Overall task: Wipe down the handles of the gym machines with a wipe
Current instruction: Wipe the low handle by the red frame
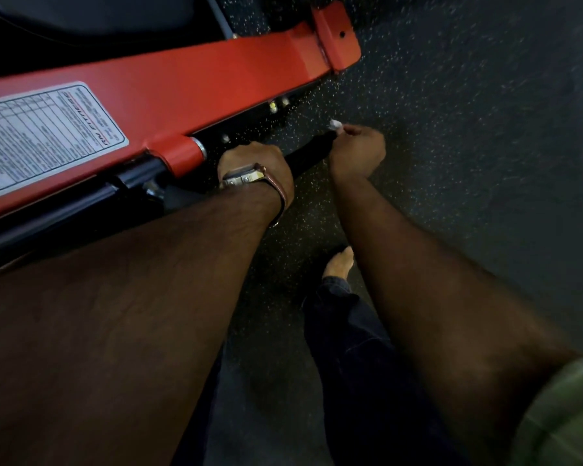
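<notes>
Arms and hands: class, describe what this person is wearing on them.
The left hand has a wristwatch with a metal case and brown strap at the wrist. The right hand wears nothing; both forearms are bare, with a green sleeve on the right upper arm.

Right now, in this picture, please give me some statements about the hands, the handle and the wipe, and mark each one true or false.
1. The left hand grips the black handle. True.
2. The right hand holds a white wipe at the handle's free end. True.
3. The watch is on the right wrist. False: it is on the left wrist.
4. The machine's arm is blue. False: it is red.
5. The wipe lies on the floor. False: it is in the right hand's grip, at the handle.
</notes>
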Demonstrator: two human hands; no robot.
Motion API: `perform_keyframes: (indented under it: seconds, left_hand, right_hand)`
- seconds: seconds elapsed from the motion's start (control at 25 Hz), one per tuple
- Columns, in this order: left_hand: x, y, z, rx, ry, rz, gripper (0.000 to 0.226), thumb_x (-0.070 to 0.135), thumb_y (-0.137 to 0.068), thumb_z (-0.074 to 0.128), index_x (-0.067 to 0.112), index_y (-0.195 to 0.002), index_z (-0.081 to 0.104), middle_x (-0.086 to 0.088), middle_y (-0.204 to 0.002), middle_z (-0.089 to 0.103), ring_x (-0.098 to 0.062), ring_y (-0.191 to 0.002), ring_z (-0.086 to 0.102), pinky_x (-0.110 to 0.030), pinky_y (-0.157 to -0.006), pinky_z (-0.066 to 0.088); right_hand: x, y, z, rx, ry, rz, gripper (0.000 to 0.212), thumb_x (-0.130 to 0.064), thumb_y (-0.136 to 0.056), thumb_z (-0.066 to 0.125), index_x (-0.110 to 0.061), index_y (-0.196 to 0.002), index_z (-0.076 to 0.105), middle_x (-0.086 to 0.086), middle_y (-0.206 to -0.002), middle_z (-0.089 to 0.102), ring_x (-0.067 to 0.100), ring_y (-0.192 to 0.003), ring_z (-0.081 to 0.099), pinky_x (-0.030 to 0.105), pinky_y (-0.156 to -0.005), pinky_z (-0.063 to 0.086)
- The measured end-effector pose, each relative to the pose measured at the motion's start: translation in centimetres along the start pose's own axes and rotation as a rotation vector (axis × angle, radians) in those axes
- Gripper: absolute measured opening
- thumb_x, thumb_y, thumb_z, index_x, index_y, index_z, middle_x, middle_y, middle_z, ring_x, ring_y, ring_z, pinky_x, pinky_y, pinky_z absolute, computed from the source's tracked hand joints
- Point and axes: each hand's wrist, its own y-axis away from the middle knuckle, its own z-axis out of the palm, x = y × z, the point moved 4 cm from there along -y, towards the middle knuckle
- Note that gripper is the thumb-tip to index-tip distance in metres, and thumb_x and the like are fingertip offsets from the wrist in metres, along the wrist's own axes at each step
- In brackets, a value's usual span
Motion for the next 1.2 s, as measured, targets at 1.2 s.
perform_keyframes:
  seconds: [1.2]
  left_hand:
    - [0.1,-0.2,0.0,-0.027,0.035,-0.007,0.025,0.028,-0.087,0.061,0.011,-0.106,0.065,-0.008,-0.098,0.067,-0.029,-0.088,0.067,-0.034,-0.069,0.048]
  right_hand:
    - [0.7,-5.0,2.5,-0.448,-0.344,0.412,0.024,-0.001,-0.094,0.045,0.001,-0.101,0.068,0.019,-0.093,0.064,0.034,-0.090,0.067,0.045,-0.084,0.059]
